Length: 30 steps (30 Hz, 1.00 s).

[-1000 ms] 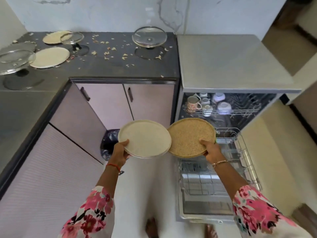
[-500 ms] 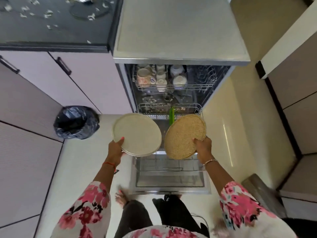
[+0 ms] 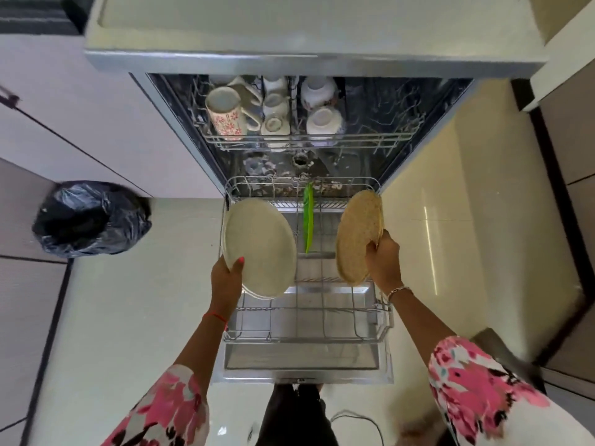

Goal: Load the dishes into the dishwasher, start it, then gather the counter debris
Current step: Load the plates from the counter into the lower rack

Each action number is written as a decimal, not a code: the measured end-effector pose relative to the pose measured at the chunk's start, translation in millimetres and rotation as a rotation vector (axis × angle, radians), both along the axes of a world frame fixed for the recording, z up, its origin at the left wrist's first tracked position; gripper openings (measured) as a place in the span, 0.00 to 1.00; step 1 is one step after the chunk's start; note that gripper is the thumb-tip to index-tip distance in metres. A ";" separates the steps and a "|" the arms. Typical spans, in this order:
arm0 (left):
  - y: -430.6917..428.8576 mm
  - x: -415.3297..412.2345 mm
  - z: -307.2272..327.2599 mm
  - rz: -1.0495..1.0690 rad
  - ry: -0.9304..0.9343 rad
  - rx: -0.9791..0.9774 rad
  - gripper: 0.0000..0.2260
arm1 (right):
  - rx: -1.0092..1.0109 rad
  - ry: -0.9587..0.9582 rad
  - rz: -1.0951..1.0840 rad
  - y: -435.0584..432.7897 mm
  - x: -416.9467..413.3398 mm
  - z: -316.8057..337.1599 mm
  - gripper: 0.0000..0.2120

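I see a glossy cream tiled floor (image 3: 128,317), lilac cabinet doors (image 3: 80,123) far left, a black bin bag (image 3: 90,217) below them, dark-edged panels (image 3: 576,140) right

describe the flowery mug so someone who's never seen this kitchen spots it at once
Find the open dishwasher and look into its upper rack, where cups sit clustered on the left. The mug is at that cluster's left end, by the front rail. It alone is tall, with red flowers across its side.
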<state>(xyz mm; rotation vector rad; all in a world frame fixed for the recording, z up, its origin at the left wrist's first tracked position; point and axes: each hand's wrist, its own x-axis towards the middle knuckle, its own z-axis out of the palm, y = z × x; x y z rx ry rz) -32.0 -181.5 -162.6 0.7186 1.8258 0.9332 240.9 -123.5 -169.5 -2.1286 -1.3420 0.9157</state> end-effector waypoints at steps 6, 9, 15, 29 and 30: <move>36.0 -0.2 -68.9 -0.017 0.058 0.015 0.20 | 0.015 -0.073 0.102 61.4 -11.1 -74.7 0.09; 44.9 -2.0 -89.8 -0.016 0.048 0.026 0.14 | -0.008 -0.074 0.164 85.2 -14.2 -103.1 0.11; 52.6 -6.2 -107.5 -0.045 0.065 0.028 0.18 | -0.031 -0.077 0.203 114.1 -27.7 -131.8 0.12; 66.1 -8.1 -119.9 -0.051 0.051 0.012 0.14 | -0.049 0.024 0.173 117.6 -46.1 -152.6 0.26; 65.7 -7.5 -117.7 -0.052 0.046 0.010 0.13 | -0.003 0.030 0.163 111.5 -48.4 -147.0 0.29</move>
